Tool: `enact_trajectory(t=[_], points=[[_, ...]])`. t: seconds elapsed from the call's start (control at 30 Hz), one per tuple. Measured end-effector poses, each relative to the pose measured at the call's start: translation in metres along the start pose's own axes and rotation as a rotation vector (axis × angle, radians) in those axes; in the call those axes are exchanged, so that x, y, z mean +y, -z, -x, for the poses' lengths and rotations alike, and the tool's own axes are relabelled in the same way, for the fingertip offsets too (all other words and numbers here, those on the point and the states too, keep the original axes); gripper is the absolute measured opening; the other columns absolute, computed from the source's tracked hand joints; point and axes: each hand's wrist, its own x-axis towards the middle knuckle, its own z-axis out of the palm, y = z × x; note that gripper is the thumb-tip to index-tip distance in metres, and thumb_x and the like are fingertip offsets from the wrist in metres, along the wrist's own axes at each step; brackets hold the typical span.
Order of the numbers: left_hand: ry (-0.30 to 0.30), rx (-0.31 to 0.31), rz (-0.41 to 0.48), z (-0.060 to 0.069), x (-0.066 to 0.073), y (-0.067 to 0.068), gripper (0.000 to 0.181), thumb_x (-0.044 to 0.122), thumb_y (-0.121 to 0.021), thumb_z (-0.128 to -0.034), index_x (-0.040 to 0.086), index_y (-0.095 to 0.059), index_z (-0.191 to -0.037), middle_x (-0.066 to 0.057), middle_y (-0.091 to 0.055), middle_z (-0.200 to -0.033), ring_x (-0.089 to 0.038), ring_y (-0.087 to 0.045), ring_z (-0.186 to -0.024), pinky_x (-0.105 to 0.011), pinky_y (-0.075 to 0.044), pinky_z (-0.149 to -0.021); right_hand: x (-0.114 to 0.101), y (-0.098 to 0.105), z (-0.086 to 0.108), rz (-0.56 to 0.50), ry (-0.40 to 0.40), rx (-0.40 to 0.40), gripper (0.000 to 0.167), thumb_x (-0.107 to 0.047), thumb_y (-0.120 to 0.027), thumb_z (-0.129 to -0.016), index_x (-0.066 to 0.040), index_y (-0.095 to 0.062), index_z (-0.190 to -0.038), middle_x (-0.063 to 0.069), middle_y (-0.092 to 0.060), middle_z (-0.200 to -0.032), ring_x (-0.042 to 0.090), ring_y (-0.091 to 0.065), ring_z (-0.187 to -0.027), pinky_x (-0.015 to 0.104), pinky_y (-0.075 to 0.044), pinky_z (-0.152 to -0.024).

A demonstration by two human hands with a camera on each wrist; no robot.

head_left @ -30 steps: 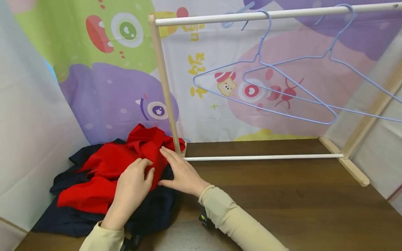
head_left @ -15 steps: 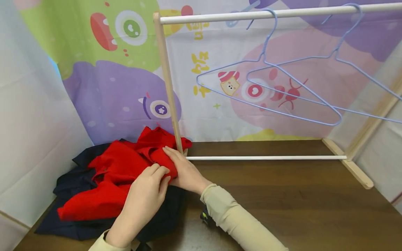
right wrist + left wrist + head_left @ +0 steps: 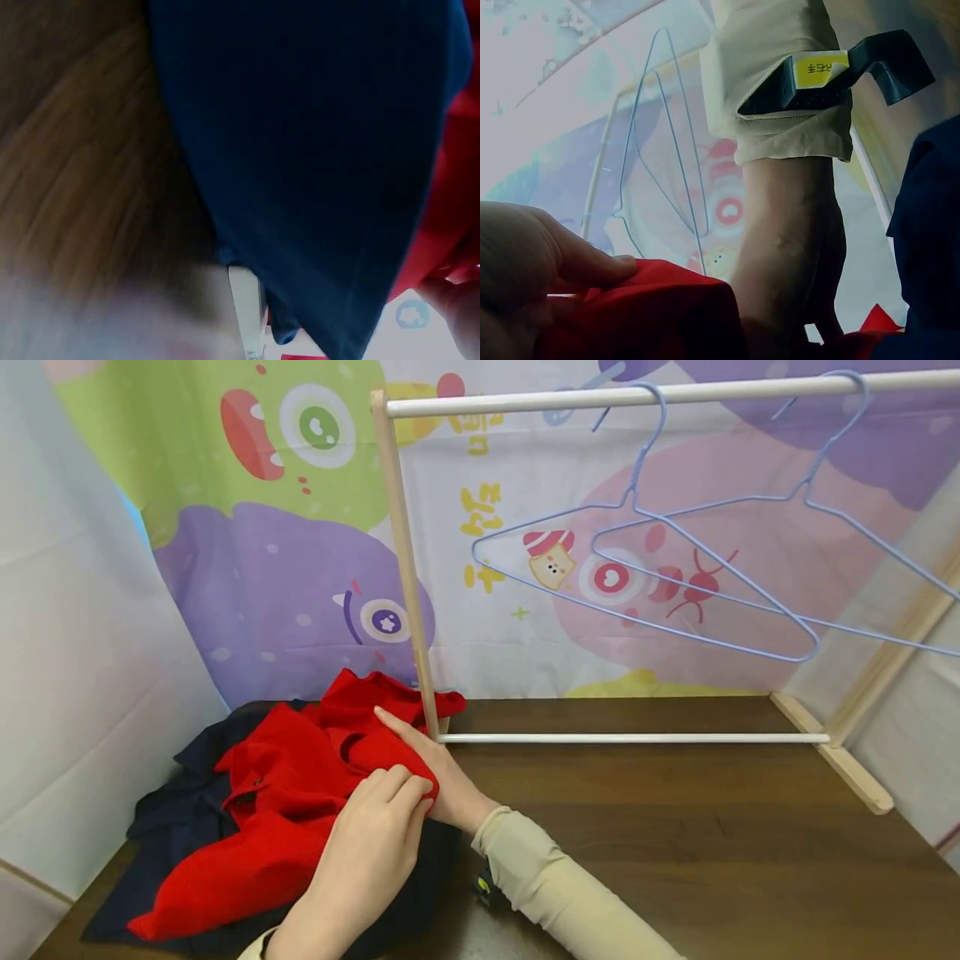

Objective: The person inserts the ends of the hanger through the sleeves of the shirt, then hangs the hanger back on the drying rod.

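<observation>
A red garment [image 3: 277,818] with small dark buttons lies crumpled on a dark navy garment [image 3: 180,810] at the left of the table. My left hand [image 3: 367,852] pinches a fold of the red cloth between thumb and fingertips; its thumb shows on the fold in the left wrist view. Close beyond it, my right hand [image 3: 442,781] rests against the same fold, one straight finger pointing up and left along the cloth. Its other fingers are hidden by the fabric and the left hand. Navy cloth [image 3: 300,150] fills most of the right wrist view.
A clothes rack with a white top rail [image 3: 510,403] and a pale wooden post [image 3: 405,560] stands behind and right of the pile. Two blue wire hangers [image 3: 637,514] hang from the rail. A low white bar [image 3: 630,738] crosses just above the brown table [image 3: 675,843].
My left hand has moved right and nearer, taking hold of the red fold. The right hand's lower fingers have gone behind the cloth. The red garment's near end has shifted nearer.
</observation>
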Motion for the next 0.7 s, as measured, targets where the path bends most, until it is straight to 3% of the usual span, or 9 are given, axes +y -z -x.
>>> enact_trajectory(t=[0.07,0.27,0.47,0.7], points=[[-0.004,0.006,-0.003,0.0,0.001,0.0,0.021,0.004,-0.077,-0.0677,0.009,-0.063,-0.083,-0.001,-0.055,-0.075,-0.013,-0.045,-0.067,-0.024,-0.043,-0.063,-0.002,0.0,0.0,-0.009,0.011,0.023,0.074,-0.012,-0.069,-0.077,-0.018,-0.032,-0.14,-0.003,-0.038,-0.141,0.009,-0.041,-0.124,0.026,-0.036,-0.1],[-0.006,0.047,0.002,0.001,0.001,-0.002,0.02,0.003,-0.075,-0.0693,0.008,-0.063,-0.085,-0.002,-0.056,-0.077,-0.015,-0.047,-0.068,-0.026,-0.044,-0.065,-0.001,0.0,0.0,0.101,0.044,0.077,0.056,-0.011,-0.071,-0.076,-0.012,-0.05,-0.127,0.002,-0.056,-0.123,0.012,-0.053,-0.109,0.021,-0.04,-0.095],[0.015,0.074,-0.005,0.0,0.0,-0.004,0.026,0.006,-0.076,-0.0685,0.006,-0.063,-0.091,-0.005,-0.059,-0.083,-0.017,-0.05,-0.07,-0.027,-0.046,-0.065,-0.003,0.009,-0.002,0.034,-0.046,0.111,0.046,-0.008,-0.068,-0.079,-0.006,-0.054,-0.123,0.008,-0.063,-0.114,0.018,-0.061,-0.098,0.022,-0.046,-0.087],[0.027,0.195,-0.042,-0.002,-0.008,-0.007,0.034,0.005,-0.077,-0.065,0.001,-0.06,-0.095,-0.011,-0.058,-0.086,-0.023,-0.053,-0.07,-0.032,-0.044,-0.061,-0.014,0.03,-0.009,-0.016,-0.132,0.141,0.048,-0.004,-0.067,-0.078,-0.006,-0.052,-0.124,0.01,-0.063,-0.114,0.021,-0.061,-0.097,0.024,-0.048,-0.085]])
